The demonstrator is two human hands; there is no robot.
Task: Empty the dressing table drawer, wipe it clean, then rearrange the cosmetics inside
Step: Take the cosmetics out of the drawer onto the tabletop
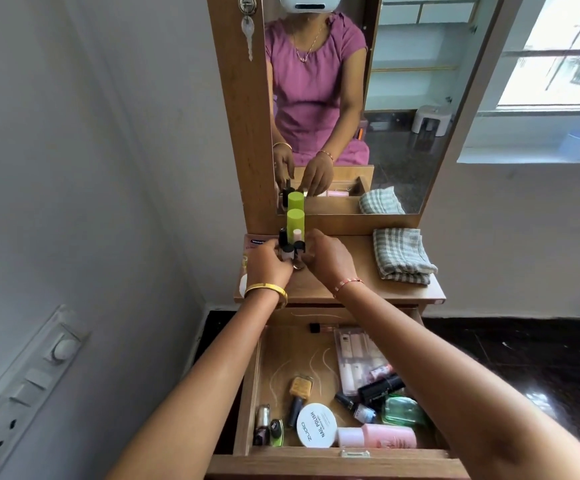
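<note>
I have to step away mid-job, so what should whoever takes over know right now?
Left hand and right hand: both at the small bottles on the tabletop by the green container; fingers' grip unclear.
Drawer is open, still holding a nail polish remover tub, pink bottle and more.
Checked cloth lies folded on top.
Done: part emptied. Left: finish emptying, wipe, rearrange.

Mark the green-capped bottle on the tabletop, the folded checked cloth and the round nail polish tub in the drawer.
green-capped bottle (295, 221): head view, on its green cap.
checked cloth (401, 254): head view, middle of the top fold.
nail polish tub (316, 425): head view, centre of its white lid.
</note>
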